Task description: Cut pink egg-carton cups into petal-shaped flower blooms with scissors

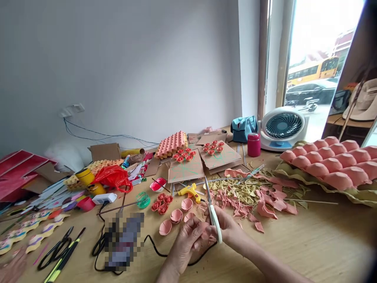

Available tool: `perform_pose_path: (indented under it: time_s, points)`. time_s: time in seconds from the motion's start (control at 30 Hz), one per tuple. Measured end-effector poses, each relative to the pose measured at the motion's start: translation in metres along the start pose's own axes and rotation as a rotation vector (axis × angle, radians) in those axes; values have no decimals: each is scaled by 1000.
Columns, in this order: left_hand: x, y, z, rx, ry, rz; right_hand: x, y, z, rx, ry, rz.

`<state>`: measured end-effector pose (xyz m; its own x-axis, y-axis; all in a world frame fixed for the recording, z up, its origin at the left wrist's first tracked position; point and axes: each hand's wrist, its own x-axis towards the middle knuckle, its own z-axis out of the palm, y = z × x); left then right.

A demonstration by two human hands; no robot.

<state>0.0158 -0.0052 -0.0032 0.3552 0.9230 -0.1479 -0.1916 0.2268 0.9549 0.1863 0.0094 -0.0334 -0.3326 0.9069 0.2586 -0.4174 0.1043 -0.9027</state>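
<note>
My right hand (pixel 225 225) is closed on white-handled scissors (pixel 217 226), whose blades point up and away from me. Close beside it, my left hand (pixel 186 243) pinches a pink egg-carton cup piece (pixel 206 240), mostly covered by my fingers. Several cut pink cups (pixel 165 227) sit just beyond my left hand, some stacked. Behind them are red paper-pulp flowers (pixel 161 203) and a yellow glue gun (pixel 190 191). More red flowers (pixel 185 155) stand on a cardboard sheet (pixel 185 171) farther back.
Pink and yellow carton scraps (pixel 241 196) are heaped on the right. Pink egg trays (pixel 332 161) are stacked at the far right, near a white fan (pixel 284 127). Black scissors (pixel 57 247) and a black cord (pixel 157 251) lie leftward. Another person's hand (pixel 13 269) shows at lower left.
</note>
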Motion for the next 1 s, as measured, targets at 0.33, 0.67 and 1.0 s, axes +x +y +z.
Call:
perform_pose_path:
  time_s: [0.33, 0.67, 1.0]
  points:
    - [6, -10, -26, 30, -102, 80, 9, -23, 12, -525, 20, 36]
    - [4, 5, -22, -162, 80, 101, 22, -44, -7, -729, 5, -68]
    - [6, 4, -24, -158, 167, 134, 5, -45, -15, -1299, -263, -189]
